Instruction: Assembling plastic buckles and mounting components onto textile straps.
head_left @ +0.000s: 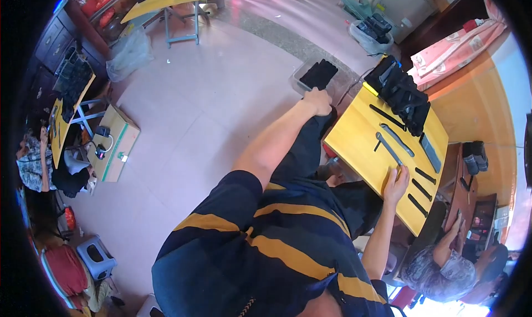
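My left hand [317, 102] is closed in a fist over my dark-clothed knee, right at the near side of a clear plastic box [300, 75]. A bundle of black items [320, 73] fills that box; whatever the fist holds, if anything, is hidden. On the yellow folding table [354, 145], the fingers of my right hand [396, 185] close around the lower end of a long grey strip-like tool [390, 148]. A short dark piece crosses the tool's far end. Beside it lie a curved grey piece [398, 139], a flat grey bar [430, 153] and several black bars [422, 189].
Black bags or pouches [407, 98] are heaped on the table's far edge. Another person [443, 270] sits at the lower right, and one [34, 162] works at the left. A cardboard box [119, 145], a grey stool [96, 257] and a second yellow table [155, 4] stand around.
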Motion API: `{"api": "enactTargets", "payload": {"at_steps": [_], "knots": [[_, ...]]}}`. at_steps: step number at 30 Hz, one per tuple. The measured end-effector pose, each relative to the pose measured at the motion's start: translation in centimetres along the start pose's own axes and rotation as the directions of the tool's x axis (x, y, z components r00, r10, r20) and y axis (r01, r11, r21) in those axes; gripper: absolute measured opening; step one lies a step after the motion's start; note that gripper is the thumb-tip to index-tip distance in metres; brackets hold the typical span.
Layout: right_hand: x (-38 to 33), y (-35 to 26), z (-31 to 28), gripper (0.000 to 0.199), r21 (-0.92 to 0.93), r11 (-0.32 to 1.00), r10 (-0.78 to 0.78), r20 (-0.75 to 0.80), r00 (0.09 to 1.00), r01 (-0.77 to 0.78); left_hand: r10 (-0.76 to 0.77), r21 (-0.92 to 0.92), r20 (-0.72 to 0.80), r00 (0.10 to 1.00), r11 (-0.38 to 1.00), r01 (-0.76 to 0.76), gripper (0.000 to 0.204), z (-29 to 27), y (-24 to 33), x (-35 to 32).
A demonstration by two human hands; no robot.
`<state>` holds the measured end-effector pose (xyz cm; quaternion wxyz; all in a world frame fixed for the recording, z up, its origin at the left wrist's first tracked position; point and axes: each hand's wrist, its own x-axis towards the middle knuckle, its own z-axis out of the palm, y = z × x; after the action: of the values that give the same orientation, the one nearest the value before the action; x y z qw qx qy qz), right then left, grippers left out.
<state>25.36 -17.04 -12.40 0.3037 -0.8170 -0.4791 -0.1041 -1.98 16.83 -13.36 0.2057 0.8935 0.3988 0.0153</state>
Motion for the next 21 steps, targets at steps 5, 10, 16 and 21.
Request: {"api": "enactTargets", "payload": {"at_steps": [5, 10, 16, 21], "knots": [[0.0, 0.0, 0.2, 0.046, -0.019, 1.000, -0.007, -0.003, 1.000, 0.007, 0.121, 0.052, -0.264, 0.957, 0.992, -0.111, 0.048, 6.9, 0.7, -2.3], [-0.5, -1.0, -0.5, 0.046, -0.026, 0.999, 0.021, -0.011, 1.000, -0.022, 0.235, -0.143, -0.356, 0.904, 0.943, -0.302, 0.042, 11.7, 1.3, -6.0], [-0.3, -2.0, -0.5, 0.044, 0.000, 0.998, 0.069, -0.036, 0.997, -0.069, -0.002, -0.507, -0.534, 0.846, 0.801, -0.319, 0.023, 9.6, -2.4, -5.5], [-0.1, -3.4, -1.4, 0.045, 0.038, 0.989, 0.142, -0.031, 0.989, -0.141, 0.012, -0.499, -0.534, 0.846, 0.803, -0.326, 0.023, -3.1, 3.7, -3.3]]}}
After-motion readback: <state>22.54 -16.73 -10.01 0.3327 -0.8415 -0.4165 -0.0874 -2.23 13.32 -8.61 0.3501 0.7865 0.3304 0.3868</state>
